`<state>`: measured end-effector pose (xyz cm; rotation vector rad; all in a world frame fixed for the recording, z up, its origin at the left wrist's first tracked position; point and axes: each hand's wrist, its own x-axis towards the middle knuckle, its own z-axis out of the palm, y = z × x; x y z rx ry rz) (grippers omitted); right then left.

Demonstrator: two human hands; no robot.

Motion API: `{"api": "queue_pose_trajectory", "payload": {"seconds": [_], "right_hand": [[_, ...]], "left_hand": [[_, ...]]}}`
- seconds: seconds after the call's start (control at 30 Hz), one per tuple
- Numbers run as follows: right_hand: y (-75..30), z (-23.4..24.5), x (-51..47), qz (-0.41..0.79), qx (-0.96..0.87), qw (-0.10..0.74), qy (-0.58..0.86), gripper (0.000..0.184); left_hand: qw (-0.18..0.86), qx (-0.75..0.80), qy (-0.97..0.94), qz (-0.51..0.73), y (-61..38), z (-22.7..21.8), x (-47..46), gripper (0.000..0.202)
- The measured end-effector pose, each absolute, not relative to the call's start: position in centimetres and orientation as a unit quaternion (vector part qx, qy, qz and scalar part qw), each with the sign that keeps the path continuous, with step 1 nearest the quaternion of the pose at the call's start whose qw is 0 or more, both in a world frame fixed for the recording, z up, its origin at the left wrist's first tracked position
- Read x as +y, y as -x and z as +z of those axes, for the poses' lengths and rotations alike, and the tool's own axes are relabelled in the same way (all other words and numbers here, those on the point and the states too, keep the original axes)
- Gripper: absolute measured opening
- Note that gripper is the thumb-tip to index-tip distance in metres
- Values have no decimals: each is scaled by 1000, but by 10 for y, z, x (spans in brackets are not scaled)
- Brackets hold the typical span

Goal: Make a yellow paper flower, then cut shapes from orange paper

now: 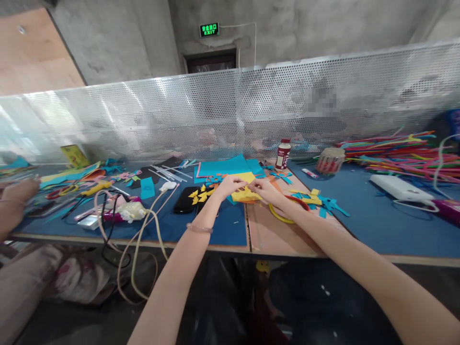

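Note:
My left hand (230, 186) and my right hand (268, 190) come close together over the table, fingers pinched on a small piece of yellow paper (247, 191). Its exact shape is hard to make out against the yellow sheet (246, 178) behind it. Small folded or cut yellow paper pieces (202, 195) lie left of my left hand, partly over a black phone (186, 200). Under my right wrist sit scissors with yellow and orange handles (282, 214), partly hidden by the arm. Blue sheets (224, 166) are stacked beyond my hands.
A dark red bottle (283, 154) and a ribbed jar (330, 160) stand behind. Blue paper cutouts (332, 206), a white power bank (400, 189) and colourful pipe cleaners (395, 155) lie right. Cables (158, 225) loop over the front edge at left, near another person's hand (17, 196).

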<state>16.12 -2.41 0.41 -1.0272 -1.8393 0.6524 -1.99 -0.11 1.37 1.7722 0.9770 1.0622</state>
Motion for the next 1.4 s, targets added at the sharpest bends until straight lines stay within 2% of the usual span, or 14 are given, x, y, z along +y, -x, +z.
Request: {"api": "queue_pose_trajectory", "payload": {"seconds": [0.2, 0.5, 0.87, 0.97, 1.03, 1.17, 1.4], "right_hand": [[-157, -2, -22, 249, -738, 464, 422, 26], [-165, 11, -32, 314, -755, 425, 389, 36], [-160, 2, -26, 244, -747, 464, 408, 35], [-164, 0, -26, 200, -739, 495, 411, 35], [-168, -2, -24, 110, -771, 495, 385, 31], [-176, -8, -17, -153, -859, 392, 292, 23], [-175, -14, -10, -215, -884, 319, 264, 22]], "left_hand": [[434, 380, -722, 381, 26, 14, 1, 36], [452, 375, -732, 345, 33, 14, 3, 34], [463, 372, -740, 316, 29, 12, 1, 24], [461, 384, -727, 333, 30, 13, 1, 25], [461, 396, -717, 341, 32, 15, 2, 26], [461, 420, -704, 339, 34, 17, 2, 23], [448, 439, -702, 338, 33, 19, -2, 19]]}}
